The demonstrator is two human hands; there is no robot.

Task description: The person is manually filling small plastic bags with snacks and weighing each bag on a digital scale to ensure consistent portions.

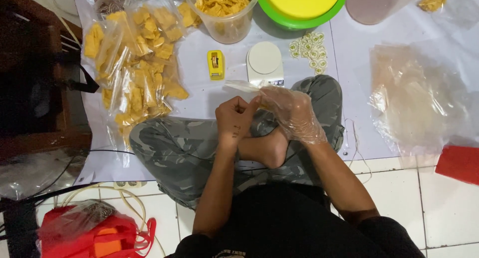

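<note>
You are pinching an empty clear bag (243, 85) between your bare left hand (234, 117) and gloved right hand (294, 113), above your knees, while filled chip packets (134, 63) are piling up beside the chip tub (224, 11).

White tiled floor (399, 198) with dark grout, pale sheet (219, 96) spread over it, dark wooden furniture (30, 78) at the left edge, cables (75, 185) trailing across tiles, even indoor light

One head-worn camera looks steeply down, close over the person's lap and floor sheet (199, 96).
</note>
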